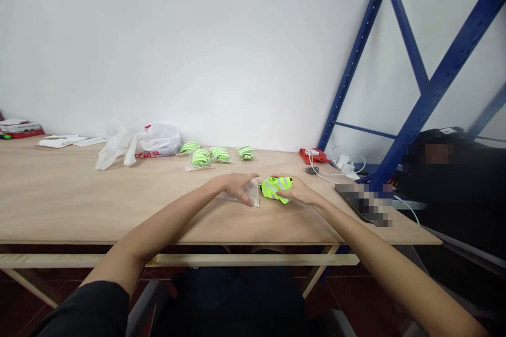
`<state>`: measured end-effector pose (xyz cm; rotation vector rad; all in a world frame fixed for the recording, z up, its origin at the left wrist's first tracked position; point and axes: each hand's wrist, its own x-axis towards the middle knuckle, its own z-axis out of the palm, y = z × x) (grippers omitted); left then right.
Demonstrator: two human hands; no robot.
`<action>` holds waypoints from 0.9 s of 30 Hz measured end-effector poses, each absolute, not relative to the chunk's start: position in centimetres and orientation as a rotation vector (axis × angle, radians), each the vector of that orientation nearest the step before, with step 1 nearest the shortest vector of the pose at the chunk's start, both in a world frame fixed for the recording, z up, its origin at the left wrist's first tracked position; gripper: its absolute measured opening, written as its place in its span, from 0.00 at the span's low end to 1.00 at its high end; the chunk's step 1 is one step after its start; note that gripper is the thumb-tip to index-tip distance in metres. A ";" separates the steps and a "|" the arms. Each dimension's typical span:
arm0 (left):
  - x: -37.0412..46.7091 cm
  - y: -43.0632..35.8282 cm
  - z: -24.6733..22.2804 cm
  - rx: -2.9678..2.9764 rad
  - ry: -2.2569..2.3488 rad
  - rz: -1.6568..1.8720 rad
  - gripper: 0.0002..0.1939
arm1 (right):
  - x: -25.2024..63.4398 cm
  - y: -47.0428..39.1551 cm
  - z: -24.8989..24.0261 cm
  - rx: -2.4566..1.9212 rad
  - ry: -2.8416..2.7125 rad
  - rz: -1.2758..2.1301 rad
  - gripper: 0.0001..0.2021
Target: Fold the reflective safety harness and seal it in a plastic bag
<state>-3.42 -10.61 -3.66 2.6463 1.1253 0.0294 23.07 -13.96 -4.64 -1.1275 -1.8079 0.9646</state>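
Note:
A folded bundle of neon-yellow fabric with silvery reflective stripes (276,188) is in my right hand (299,191), fingers and thumb closed round its right side. Just left of it, my left hand (236,186) grips a clear plastic bag (255,193) low over the table, its thumb and fingers around the bag's mouth end. The bag's edge faces the bundle, with a narrow gap between them. Part of the bag is hidden beneath my left hand and forearm.
Several similar yellow-green bundles in clear bags (201,157) lie farther back on the wooden table (98,205). A white carrier bag (160,139) stands left of them. Rightward are a red packet (314,155), white cables, a dark phone-like slab (351,202), blue shelving (429,81) and another person (454,189).

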 end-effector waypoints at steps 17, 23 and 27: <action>-5.3 -14.1 -3.1 2.730 1.129 -0.081 0.69 | 23.3 -15.0 -6.0 -1.114 -1.960 0.715 0.17; -4.5 -14.4 -3.2 2.794 1.062 0.041 0.65 | 23.6 -15.0 -7.6 -1.126 -1.862 0.688 0.18; -4.7 -14.6 -3.2 2.745 1.028 -0.039 0.70 | 23.5 -15.2 -7.8 -1.133 -1.813 0.704 0.19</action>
